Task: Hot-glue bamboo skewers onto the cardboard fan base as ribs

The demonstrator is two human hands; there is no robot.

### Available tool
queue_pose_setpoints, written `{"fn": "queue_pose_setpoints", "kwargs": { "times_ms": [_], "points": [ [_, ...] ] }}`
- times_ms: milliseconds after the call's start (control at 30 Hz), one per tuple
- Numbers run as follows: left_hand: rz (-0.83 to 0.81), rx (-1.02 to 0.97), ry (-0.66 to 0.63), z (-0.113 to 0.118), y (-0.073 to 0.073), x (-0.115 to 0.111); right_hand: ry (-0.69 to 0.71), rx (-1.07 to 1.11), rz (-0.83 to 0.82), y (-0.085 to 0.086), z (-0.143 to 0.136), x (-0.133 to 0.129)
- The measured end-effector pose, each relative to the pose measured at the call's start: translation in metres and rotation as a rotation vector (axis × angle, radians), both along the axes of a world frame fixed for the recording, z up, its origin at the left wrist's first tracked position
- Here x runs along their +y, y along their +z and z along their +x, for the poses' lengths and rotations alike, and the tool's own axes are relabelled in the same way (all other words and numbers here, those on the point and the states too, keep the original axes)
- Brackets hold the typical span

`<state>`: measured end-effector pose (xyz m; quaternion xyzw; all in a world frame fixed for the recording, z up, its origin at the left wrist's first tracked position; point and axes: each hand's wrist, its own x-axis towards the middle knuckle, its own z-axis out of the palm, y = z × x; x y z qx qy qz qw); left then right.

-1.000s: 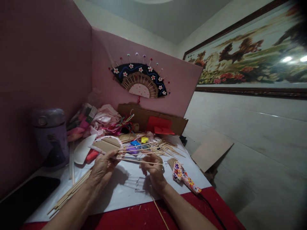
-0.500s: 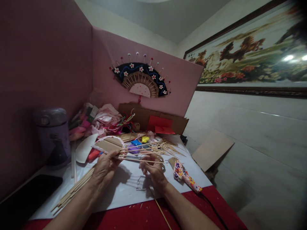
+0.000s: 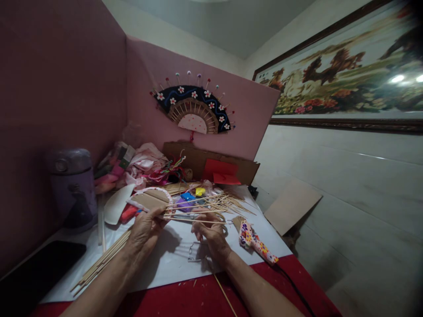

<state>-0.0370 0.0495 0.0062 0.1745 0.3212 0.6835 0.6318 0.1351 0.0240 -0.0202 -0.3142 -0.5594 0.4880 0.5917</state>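
My left hand is closed on a half-round cardboard piece with a pale, red-spotted rim, held above the table. Several thin bamboo sticks reach out from this piece to the right. The lowest stick runs across to my right hand, whose thumb and fingers are pinched around it. Where the sticks meet the cardboard is partly hidden by my left fingers. Beneath my hands lies white paper. Just right of my right hand rests a flower-patterned glue gun with a black cord.
More bamboo sticks lie behind my hands, and a bundle sits at left. Clay packets, a purple bottle, a dark phone and pink cloth stand or lie around. A decorated fan hangs on the pink board.
The lowest stick and my right fingertips have shifted very slightly upward. Both hands keep their hold, and the things on the table stay where they were.
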Motion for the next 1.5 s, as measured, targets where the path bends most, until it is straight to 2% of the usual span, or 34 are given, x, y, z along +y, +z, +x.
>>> {"fn": "queue_pose_setpoints", "kwargs": {
  "times_ms": [333,600,900,1200,1500],
  "points": [
    [-0.002,-0.007,-0.009,0.000,-0.001,0.001,0.003,-0.003,-0.017,0.001,0.000,-0.001],
    [0.016,0.023,0.005,0.001,0.001,-0.003,0.060,-0.042,-0.137,-0.003,-0.005,-0.003],
    [0.038,0.047,-0.009,0.002,-0.005,-0.002,0.107,-0.117,-0.098,-0.010,-0.007,0.000],
    [0.044,0.057,0.010,0.004,-0.005,-0.002,0.139,-0.149,-0.073,-0.005,-0.007,-0.004],
    [0.040,0.065,0.024,0.004,-0.008,-0.002,0.101,-0.187,-0.033,-0.004,-0.007,-0.004]
  ]
}}
